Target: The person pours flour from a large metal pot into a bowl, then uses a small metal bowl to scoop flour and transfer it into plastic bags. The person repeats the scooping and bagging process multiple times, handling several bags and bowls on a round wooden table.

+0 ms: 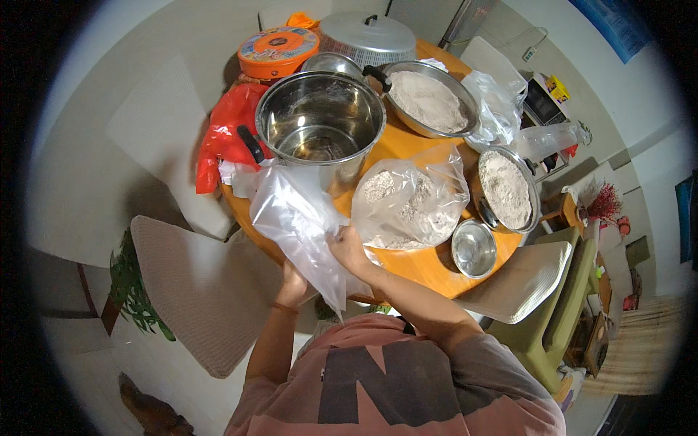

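Note:
A clear plastic bag [292, 210] hangs between my hands at the near edge of the round wooden table. My right hand [347, 246] pinches its right side, while my left hand [293, 282] is at its lower left, partly behind the film; I cannot tell how its fingers close. Beyond the bag stands a steel pot [322, 117] with black handles, with no food visible inside. Just right of my right hand lies a clear bag of flour-like powder [411, 204]. A steel basin of pale powder [428, 101] and a smaller pot of powder [505, 191] stand farther right.
A small steel bowl [473, 249] sits near the right edge. Red plastic bag [229, 131], round orange tin [278, 52] and lidded basket [368, 41] stand around the back left. Chairs [202, 289] flank the table; an animal with brown fur [152, 409] is on the floor at lower left.

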`<state>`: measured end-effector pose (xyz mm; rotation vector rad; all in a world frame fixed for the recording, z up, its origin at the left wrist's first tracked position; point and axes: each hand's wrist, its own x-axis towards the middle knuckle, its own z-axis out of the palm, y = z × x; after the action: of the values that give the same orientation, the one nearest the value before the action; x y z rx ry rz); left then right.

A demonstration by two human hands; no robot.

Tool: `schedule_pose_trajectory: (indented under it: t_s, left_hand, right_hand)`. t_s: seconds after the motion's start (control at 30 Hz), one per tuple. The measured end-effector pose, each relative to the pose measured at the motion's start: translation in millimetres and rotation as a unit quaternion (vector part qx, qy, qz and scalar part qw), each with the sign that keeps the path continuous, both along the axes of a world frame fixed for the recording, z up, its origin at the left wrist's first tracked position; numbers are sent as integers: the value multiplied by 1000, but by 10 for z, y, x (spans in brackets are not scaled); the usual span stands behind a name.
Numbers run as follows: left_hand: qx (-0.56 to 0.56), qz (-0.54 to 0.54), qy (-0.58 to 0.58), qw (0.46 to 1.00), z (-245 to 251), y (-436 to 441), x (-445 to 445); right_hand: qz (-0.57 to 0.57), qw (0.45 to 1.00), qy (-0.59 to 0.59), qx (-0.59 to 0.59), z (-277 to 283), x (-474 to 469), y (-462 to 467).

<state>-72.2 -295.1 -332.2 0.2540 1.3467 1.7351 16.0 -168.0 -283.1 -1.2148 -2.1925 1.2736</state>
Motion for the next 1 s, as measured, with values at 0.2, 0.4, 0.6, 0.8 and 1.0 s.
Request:
schedule_pose_trajectory:
  t_s: [0.2,0.4,0.6,0.8,1.0]
  left_hand:
    - [198,76,-35,977,431,-493,-473]
    - [332,140,-47,932,1303,-1190,-1078]
    - [192,351,-12,916,1889,-1281,-978]
    - [193,231,-25,953,1670,-1119,-741]
    - [189,101,-38,976,1119,-1100,-603]
  right_hand:
    - [-55,997,-13,50,-382,17,322]
    - [-33,982,-159,94,-304,-44,434]
    - [290,851,-266,347,125,-149,192]
    - [411,765,-284,407,573,-239,-42]
    - [411,723,-277,481,566,88,-157]
